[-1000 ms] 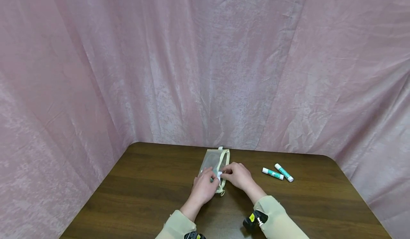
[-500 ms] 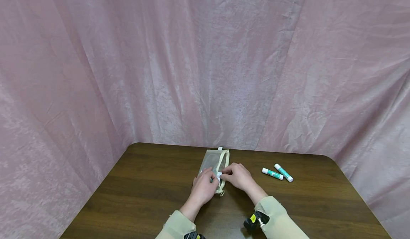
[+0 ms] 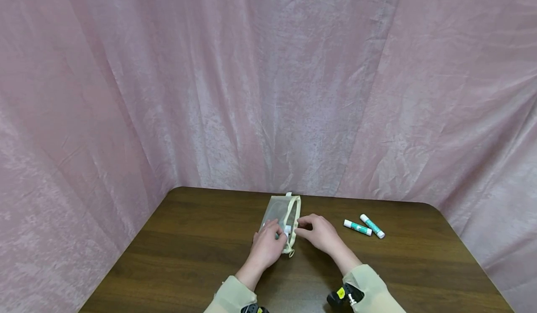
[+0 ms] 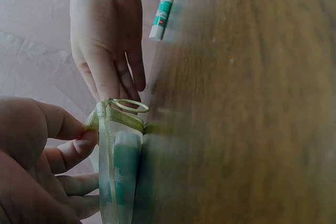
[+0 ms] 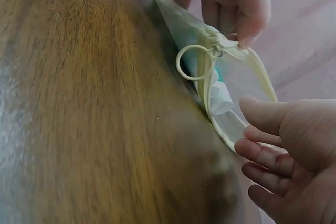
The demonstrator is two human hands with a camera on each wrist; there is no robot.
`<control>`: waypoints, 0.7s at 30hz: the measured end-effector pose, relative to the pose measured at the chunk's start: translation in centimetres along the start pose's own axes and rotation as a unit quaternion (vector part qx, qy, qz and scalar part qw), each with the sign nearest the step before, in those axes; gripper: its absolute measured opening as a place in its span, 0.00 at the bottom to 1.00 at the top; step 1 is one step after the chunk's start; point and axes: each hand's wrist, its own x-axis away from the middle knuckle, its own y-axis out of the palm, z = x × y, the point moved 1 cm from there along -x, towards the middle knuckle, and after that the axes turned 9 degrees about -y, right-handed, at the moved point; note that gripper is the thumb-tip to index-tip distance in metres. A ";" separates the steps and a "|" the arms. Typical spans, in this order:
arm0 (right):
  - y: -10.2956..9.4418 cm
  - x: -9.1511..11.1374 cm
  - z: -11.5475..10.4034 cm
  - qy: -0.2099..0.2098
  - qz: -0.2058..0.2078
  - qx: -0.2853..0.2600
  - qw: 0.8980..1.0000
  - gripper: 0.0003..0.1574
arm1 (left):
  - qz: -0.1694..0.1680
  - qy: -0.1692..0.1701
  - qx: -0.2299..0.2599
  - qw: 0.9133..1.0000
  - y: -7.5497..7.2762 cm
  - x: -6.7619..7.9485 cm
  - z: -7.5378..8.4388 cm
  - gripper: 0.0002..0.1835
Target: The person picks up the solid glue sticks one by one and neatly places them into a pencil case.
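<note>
- The right hand (image 3: 320, 233) has drawn back slightly from the cream-edged translucent mesh pouch (image 3: 278, 207); its fingers, loose and holding nothing, stand just beside the mouth.
- The left hand (image 3: 267, 243) pinches the pouch's edge.
- A white-capped green cylinder (image 5: 223, 100) lies inside, between both hands' fingers.
- Two green-and-white cylindrical sticks (image 3: 357, 227) (image 3: 372, 226) lie right of the right fingers.

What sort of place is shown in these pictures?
Probably a small curtained-off recording spot: pink curtains hang behind a wooden table, and a small black device sits at the right wrist.
</note>
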 end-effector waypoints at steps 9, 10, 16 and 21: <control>-1.2 1.3 -0.2 0.017 0.011 -0.011 1.000 0.23 | 0.005 0.000 -0.008 1.000 0.1 0.2 -0.1 0.09; -1.4 1.4 -0.2 0.017 0.011 -0.012 1.000 0.24 | 0.005 0.000 -0.008 1.000 0.1 0.1 -0.2 0.09; -1.8 2.2 0.0 0.017 0.015 -0.014 1.000 0.27 | 0.006 0.000 -0.005 1.000 0.2 0.2 -0.2 0.09; -2.3 3.0 0.2 0.025 0.018 -0.013 0.999 0.29 | 0.011 0.006 -0.007 1.000 0.3 0.2 -0.3 0.10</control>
